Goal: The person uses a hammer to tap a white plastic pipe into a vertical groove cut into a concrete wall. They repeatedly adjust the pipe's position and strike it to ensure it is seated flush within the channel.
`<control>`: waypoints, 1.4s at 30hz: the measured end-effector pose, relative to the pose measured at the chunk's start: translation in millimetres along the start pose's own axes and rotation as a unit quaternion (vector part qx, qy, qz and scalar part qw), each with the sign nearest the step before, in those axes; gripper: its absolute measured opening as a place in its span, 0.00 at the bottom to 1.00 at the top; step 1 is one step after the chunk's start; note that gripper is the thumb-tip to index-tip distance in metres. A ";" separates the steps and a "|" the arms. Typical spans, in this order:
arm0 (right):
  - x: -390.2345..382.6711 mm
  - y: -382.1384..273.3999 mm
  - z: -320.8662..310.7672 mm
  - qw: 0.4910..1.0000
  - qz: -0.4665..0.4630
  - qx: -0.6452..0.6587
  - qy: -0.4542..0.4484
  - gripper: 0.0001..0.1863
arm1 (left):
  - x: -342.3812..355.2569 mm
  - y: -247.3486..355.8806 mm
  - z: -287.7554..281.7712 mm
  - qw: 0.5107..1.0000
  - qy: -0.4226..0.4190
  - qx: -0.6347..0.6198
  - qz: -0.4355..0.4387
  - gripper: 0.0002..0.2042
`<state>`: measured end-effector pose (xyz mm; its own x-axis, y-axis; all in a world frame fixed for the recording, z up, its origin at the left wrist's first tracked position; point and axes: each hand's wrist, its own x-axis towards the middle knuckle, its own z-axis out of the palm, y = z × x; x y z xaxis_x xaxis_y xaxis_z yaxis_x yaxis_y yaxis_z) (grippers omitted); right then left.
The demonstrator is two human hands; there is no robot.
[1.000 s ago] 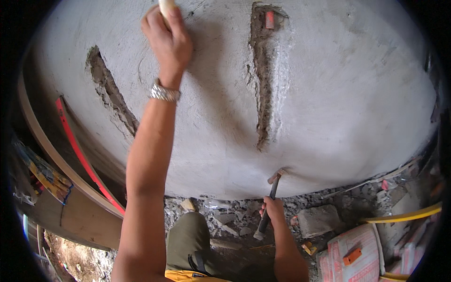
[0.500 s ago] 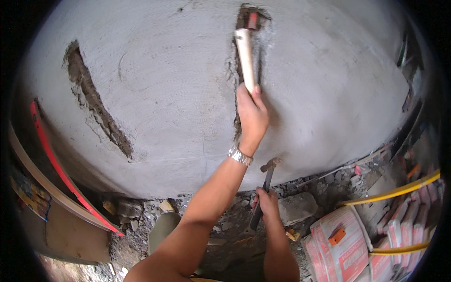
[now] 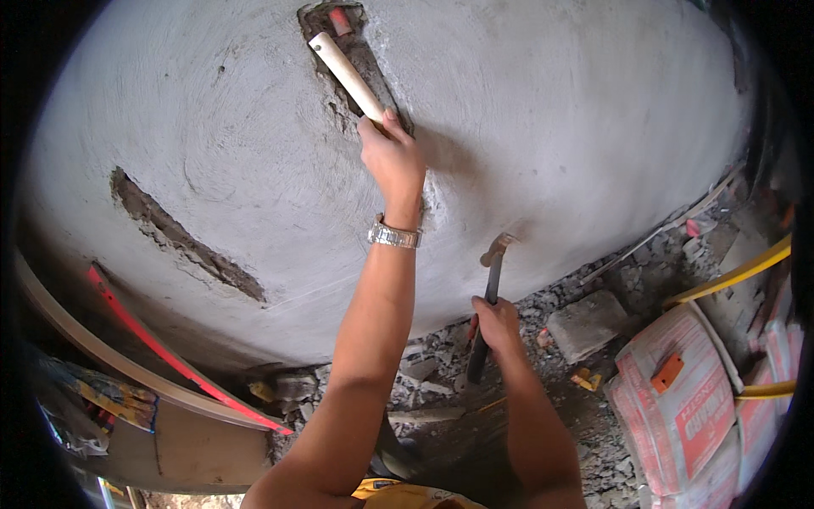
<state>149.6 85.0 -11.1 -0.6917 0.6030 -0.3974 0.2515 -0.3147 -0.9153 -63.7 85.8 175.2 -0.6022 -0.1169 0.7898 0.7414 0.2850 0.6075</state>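
Note:
A pale rod-like handle (image 3: 348, 76) with a hole near its upper end is gripped by my left hand (image 3: 393, 157), the fingers wrapped round its lower part. It lies along a rough channel (image 3: 370, 66) cut in the grey plastered wall (image 3: 560, 110); my fist hides its other end. A short red tube end (image 3: 340, 21) shows at the channel's top. Lower and to the right, my right hand (image 3: 498, 324) is closed round the dark handle of a hammer (image 3: 495, 273), head upward, close to the wall; whether it touches I cannot tell.
A second channel (image 3: 182, 233) runs slanting across the wall at left. Below it lean a red straight bar (image 3: 170, 343) and a board (image 3: 186, 445). Rubble with a concrete block (image 3: 587, 325) lies along the wall's foot. Red-and-white bags (image 3: 678, 399) and a yellow hose (image 3: 738, 267) are at right.
The view has shifted and turned, so the wall channels slant more. In the picture, my left hand with the pale handle is farther up and left; my right hand and hammer are slightly higher.

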 end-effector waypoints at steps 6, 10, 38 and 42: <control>-0.1 0.5 -11.6 0.999 0.004 0.045 -0.003 0.18 | 2.2 2.6 4.1 1.000 -0.007 0.013 0.014 0.17; 0.3 -1.2 -22.0 0.999 -0.011 0.033 0.000 0.18 | 4.7 3.4 5.1 1.000 -0.005 0.019 0.014 0.17; -13.6 -249.4 69.2 0.727 -0.605 -0.311 0.094 0.22 | 3.2 -24.8 0.9 0.992 -0.091 -0.069 0.048 0.19; -0.7 -255.2 58.8 0.760 -0.544 -0.339 0.105 0.21 | 5.4 -25.5 9.4 0.984 -0.107 -0.137 0.047 0.21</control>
<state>46.1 121.7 226.7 -0.6345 0.3619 0.6830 -0.0513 0.8620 -0.5043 -88.6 86.9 163.3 -0.5539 0.1091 0.8254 0.8311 0.0135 0.5559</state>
